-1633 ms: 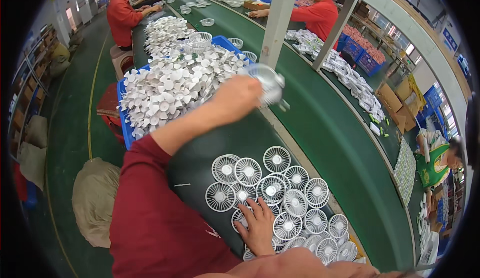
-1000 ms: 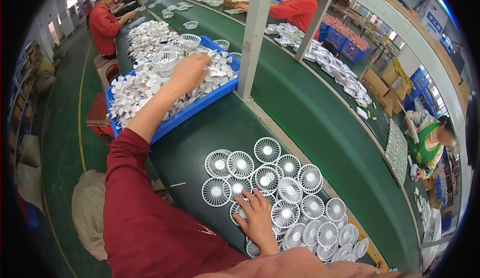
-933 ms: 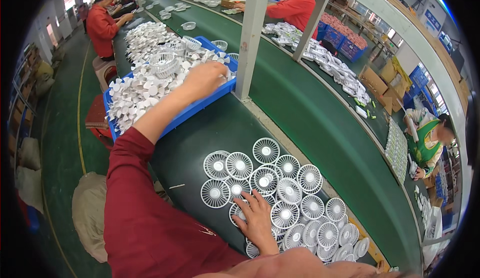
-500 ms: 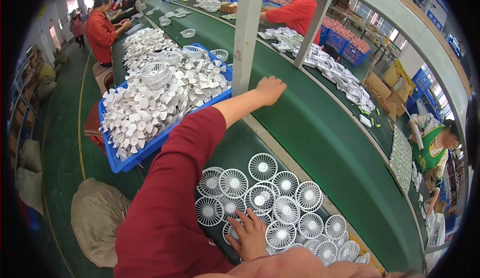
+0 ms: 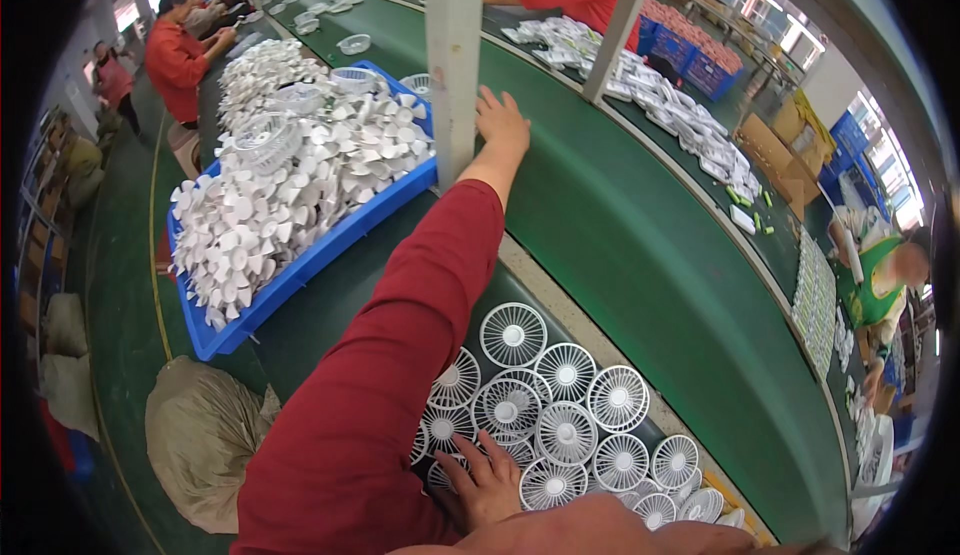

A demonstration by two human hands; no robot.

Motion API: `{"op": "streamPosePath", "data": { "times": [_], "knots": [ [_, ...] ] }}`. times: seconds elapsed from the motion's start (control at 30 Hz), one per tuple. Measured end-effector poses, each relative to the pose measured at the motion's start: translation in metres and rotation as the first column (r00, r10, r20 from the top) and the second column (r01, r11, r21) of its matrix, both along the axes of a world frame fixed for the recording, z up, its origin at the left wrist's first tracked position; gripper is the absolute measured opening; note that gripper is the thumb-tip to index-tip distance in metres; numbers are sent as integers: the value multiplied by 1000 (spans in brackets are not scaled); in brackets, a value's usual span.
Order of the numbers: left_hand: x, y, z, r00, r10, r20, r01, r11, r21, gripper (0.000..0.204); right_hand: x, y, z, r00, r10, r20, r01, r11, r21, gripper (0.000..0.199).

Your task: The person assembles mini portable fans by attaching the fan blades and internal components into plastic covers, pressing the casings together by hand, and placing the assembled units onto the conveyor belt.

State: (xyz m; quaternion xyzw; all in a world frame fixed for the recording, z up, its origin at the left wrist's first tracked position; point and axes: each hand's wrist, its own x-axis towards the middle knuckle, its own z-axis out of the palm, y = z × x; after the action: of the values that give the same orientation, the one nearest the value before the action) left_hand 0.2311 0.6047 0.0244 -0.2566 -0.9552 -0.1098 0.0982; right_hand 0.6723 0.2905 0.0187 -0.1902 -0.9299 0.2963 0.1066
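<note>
My left arm, in a dark red sleeve, stretches forward over the green conveyor belt point(image 5: 610, 245). My left hand point(image 5: 503, 123) is just right of the white post point(image 5: 453, 75), fingers apart, with nothing visible in it. Low in the picture my right hand point(image 5: 486, 485) rests with spread fingers among round white fan grilles point(image 5: 566, 433). Its fingers touch or hover over a grille at the left of the group; which, I cannot tell. The grilles lie overlapping on a dark green worktop point(image 5: 330, 340), and my left sleeve hides some of them.
A blue tray point(image 5: 300, 290) heaped with white fan blades point(image 5: 265, 205) stands at the left, several basket-shaped grilles on top. Beyond the belt lie white parts point(image 5: 690, 135). Co-workers sit along the line. A beige sack point(image 5: 205, 445) stands on the floor at left.
My left hand has moved farther away and leftward, up beside the post, and its fingers have spread. My right hand stays over the grilles. The whole view has shifted slightly.
</note>
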Motion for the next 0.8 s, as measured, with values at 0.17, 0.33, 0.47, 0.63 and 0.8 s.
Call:
{"op": "streamPosePath", "data": {
  "times": [0.17,0.33,0.47,0.63,0.8],
  "knots": [
    [-17,13,0,984,143,102,-148,988,39,70,1,3,-3,998,48,37,-44,993,-109,51],
    [-41,21,-3,947,267,179,-290,950,117,70,3,4,-2,998,54,36,-50,995,-90,53],
    [-27,21,10,936,259,238,-270,963,13,74,4,3,-14,999,41,-7,-42,994,-98,50],
    [-49,7,11,924,88,373,-62,995,-79,58,4,3,-6,998,68,-2,-68,992,-108,51],
    [-21,22,-9,990,-136,44,140,986,-90,43,5,5,2,994,89,65,-79,987,-136,55]
  ]
}}
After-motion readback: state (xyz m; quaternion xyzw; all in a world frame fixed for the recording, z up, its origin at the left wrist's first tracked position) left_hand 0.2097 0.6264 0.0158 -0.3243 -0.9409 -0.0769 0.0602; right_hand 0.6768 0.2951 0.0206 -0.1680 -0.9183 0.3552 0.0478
